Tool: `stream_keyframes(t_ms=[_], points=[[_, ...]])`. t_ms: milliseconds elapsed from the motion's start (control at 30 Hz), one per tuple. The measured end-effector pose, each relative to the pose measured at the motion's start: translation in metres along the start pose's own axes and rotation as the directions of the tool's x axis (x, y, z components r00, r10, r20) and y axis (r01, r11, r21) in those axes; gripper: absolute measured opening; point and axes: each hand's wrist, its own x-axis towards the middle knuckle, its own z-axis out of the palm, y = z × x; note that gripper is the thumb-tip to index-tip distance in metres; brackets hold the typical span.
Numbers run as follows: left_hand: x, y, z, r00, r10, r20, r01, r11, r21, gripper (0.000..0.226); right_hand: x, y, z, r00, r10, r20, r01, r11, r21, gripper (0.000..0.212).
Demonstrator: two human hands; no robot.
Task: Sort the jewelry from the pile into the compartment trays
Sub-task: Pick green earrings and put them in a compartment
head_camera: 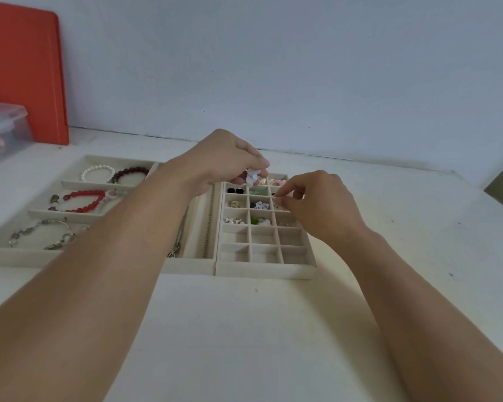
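On the left, a tray [18, 253] holds bracelets [82, 200]. The left hand [221, 161] pinches a small white flower piece [251, 177] over the tray with little boxes [262, 269]. The right hand [317, 198] has its fingers curled at a box on the right side; I cannot tell if it holds something. Next, I think, each piece needs its own box.
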Motion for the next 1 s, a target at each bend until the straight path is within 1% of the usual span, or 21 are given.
stream_keyframes(t_ms=[133, 233, 333, 467, 567, 700, 800, 867, 933, 1000], points=[[0.001, -0.002, 0.002, 0.999, -0.021, 0.045, 0.020, 0.999, 0.025, 0.011, -0.002, 0.008, -0.002, 0.993, 0.060, -0.103, -0.037, 0.975, 0.217, 0.002], [-0.003, 0.001, 0.006, 0.997, -0.011, 0.079, 0.006, 0.998, 0.067, 0.010, -0.004, 0.007, -0.002, 0.987, 0.082, -0.138, -0.020, 0.916, 0.400, 0.004], [-0.007, 0.005, 0.009, 0.997, 0.014, 0.079, -0.023, 0.994, 0.106, 0.006, -0.006, 0.004, -0.004, 0.990, 0.093, -0.110, -0.020, 0.843, 0.538, 0.015], [-0.008, 0.009, 0.008, 0.999, 0.045, 0.002, -0.045, 0.995, 0.086, 0.011, -0.008, 0.001, -0.005, 0.996, 0.085, -0.040, -0.037, 0.745, 0.665, 0.024], [-0.010, 0.012, 0.007, 0.999, 0.052, 0.010, -0.053, 0.996, 0.073, 0.012, -0.009, -0.001, -0.005, 0.997, 0.066, -0.027, -0.029, 0.724, 0.689, 0.026], [-0.012, 0.012, 0.008, 0.998, 0.041, 0.049, -0.045, 0.996, 0.080, 0.012, -0.010, 0.000, -0.005, 0.999, 0.048, -0.021, -0.020, 0.729, 0.684, 0.023], [-0.011, 0.011, 0.008, 0.999, 0.040, 0.033, -0.042, 0.996, 0.080, 0.016, -0.010, -0.001, -0.008, 0.999, 0.048, 0.018, -0.047, 0.733, 0.679, 0.023], [-0.011, 0.011, 0.008, 0.999, 0.034, 0.019, -0.035, 0.997, 0.063, 0.021, -0.009, 0.000, -0.008, 0.998, 0.052, 0.034, -0.061, 0.734, 0.677, 0.019], [-0.011, 0.011, 0.008, 0.999, 0.029, 0.012, -0.030, 0.998, 0.053, 0.025, -0.007, 0.002, -0.008, 0.999, 0.049, 0.022, -0.050, 0.735, 0.676, 0.014], [-0.012, 0.011, 0.009, 1.000, 0.023, 0.021, -0.024, 0.998, 0.058, 0.026, -0.006, 0.003, -0.006, 0.999, 0.029, -0.019, -0.010, 0.776, 0.631, 0.013]])
